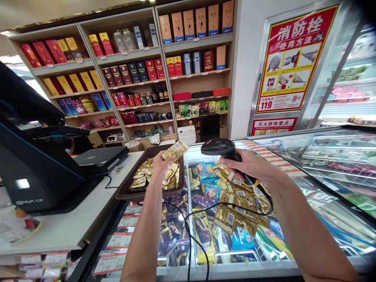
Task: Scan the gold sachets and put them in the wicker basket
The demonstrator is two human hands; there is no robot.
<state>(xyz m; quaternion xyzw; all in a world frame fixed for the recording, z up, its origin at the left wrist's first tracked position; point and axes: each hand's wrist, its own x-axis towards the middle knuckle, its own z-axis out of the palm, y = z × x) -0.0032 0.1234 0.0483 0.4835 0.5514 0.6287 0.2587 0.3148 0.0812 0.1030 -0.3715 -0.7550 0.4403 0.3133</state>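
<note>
My left hand (161, 162) is closed on a gold foil packet (176, 150) with a barcode facing up, held above the brown woven basket (125, 188). Several more gold packets (143, 172) lie in that basket. My right hand (248, 164) grips the handle of a black barcode scanner (217, 146). The scanner's head points left toward the packet, with a gap between them. Below my right hand, a loose pile of gold packets (235, 207) rests on the freezer's glass top. From the scanner a black cable (189, 235) loops down over the glass.
A point-of-sale terminal (44, 164) stands on the white counter (58, 231) at left. Wrapped ice creams (202, 231) show inside the chest freezer (235, 270). Shelves (194, 39) of boxed bottles line the back wall, beside a red fire-hydrant poster (293, 62).
</note>
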